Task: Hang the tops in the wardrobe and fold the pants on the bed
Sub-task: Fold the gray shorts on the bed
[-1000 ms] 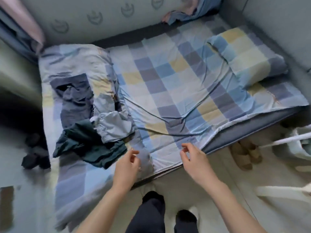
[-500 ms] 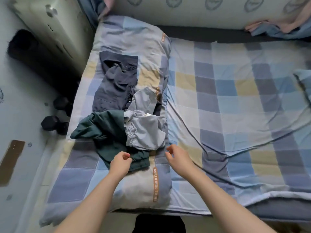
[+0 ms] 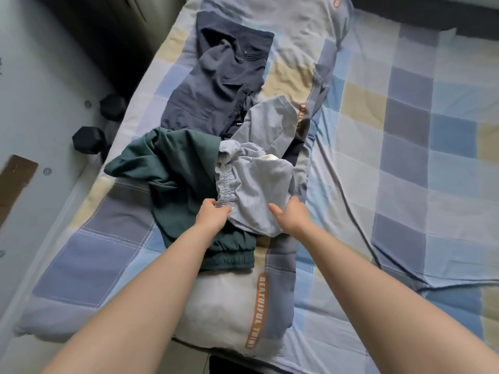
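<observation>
Three garments lie heaped on a folded checked quilt point(image 3: 224, 300) on the bed. Light grey pants point(image 3: 259, 184) with an elastic waistband sit on top, in the middle. Dark green pants point(image 3: 178, 174) spread out under them to the left. Dark navy pants point(image 3: 221, 76) lie farther back. My left hand point(image 3: 213, 214) grips the grey pants at the waistband. My right hand point(image 3: 291, 214) grips the same pants at their near right edge. The fingers of both hands are buried in the cloth.
The bed sheet point(image 3: 405, 157) in blue, grey and yellow checks stretches to the right. Two black dumbbells point(image 3: 89, 139) lie on the floor beside the bed's left edge. A dark gap point(image 3: 108, 36) opens at the upper left.
My view has swung left from the bed's middle onto the heap of clothes. Both hands have reached forward and taken hold of the light grey pants.
</observation>
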Motion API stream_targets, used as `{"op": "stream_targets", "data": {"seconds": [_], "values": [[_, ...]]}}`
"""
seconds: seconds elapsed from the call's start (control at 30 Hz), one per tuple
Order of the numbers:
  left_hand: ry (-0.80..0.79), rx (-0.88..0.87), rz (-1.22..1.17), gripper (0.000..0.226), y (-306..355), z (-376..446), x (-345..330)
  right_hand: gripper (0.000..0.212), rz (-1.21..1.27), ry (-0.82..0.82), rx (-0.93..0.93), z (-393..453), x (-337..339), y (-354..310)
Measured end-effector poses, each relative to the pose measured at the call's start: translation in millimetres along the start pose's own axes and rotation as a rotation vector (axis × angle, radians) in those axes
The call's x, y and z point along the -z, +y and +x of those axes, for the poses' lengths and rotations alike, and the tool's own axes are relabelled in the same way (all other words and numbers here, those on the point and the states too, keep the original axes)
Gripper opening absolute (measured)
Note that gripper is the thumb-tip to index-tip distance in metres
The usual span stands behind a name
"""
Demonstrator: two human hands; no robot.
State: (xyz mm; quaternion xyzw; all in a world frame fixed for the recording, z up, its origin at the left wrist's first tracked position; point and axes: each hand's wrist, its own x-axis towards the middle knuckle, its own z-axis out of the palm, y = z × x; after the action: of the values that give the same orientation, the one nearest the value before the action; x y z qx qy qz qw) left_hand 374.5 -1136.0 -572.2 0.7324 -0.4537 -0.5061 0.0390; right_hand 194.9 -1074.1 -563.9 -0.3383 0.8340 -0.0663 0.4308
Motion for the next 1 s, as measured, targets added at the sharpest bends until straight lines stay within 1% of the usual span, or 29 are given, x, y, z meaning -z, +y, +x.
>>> {"op": "stream_targets", "data": {"seconds": [0.07,0.1,0.13,0.17,0.23,0.27,0.3,0.33,0.4,0.47,0.53,0.6,0.67,0.87,1.0], "values": [[-0.026,0.036,-0.093,0.069,-1.3,7.9,-10.0,0.07,-0.007,-0.029,-0.008,12.5,-12.5,-0.1],[-0.038,0.046,-0.118,0.064,-1.5,10.9,-13.3,0.068,-0.022,-0.043,-0.019,16.7,-17.0,0.7],[-0.051,0.041,-0.122,0.053,-2.5,13.3,-16.0,0.063,-0.046,-0.055,-0.03,18.4,-21.2,1.9],[-0.053,0.022,-0.109,0.04,-5.5,15.6,-17.8,0.052,-0.07,-0.059,-0.021,20.7,-26.0,3.3],[-0.056,-0.018,-0.082,0.023,-8.3,12.0,-18.7,0.02,-0.064,-0.032,0.023,20.7,-29.3,5.7],[-0.059,-0.027,-0.08,0.017,-8.9,8.8,-19.0,0.013,-0.038,-0.012,0.044,18.0,-28.8,6.4],[-0.062,-0.037,-0.086,0.014,-8.9,4.3,-18.5,0.012,0.006,0.013,0.051,13.5,-27.1,7.2],[-0.064,-0.049,-0.103,0.016,-8.7,0.0,-18.0,0.011,0.08,0.034,0.033,8.5,-24.4,8.8],[-0.044,-0.07,-0.184,0.018,-2.6,-12.9,-10.4,0.013,0.286,0.101,-0.02,-2.0,-16.5,10.6],[0.019,-0.096,-0.297,0.013,8.4,-26.2,0.5,0.019,0.462,0.146,-0.037,-14.0,-3.2,9.9],[0.109,-0.165,-0.335,0.014,20.4,-40.3,10.2,0.023,0.588,0.166,-0.032,-28.7,13.8,7.1],[0.165,-0.265,-0.346,0.015,34.7,-59.6,20.1,0.024,0.634,0.215,-0.002,-46.8,33.2,1.5],[0.177,-0.365,-0.365,0.016,52.1,-82.2,30.3,0.018,0.634,0.289,0.078,-65.1,53.1,-1.4],[0.042,-0.596,-0.364,0.011,114.0,-176.0,80.4,0.01,0.588,0.41,0.311,-157.9,121.3,-3.2],[-0.093,-0.729,-0.337,0.015,155.8,-245.7,112.3,0.01,0.638,0.525,0.354,-231.7,167.0,-9.8]]}}
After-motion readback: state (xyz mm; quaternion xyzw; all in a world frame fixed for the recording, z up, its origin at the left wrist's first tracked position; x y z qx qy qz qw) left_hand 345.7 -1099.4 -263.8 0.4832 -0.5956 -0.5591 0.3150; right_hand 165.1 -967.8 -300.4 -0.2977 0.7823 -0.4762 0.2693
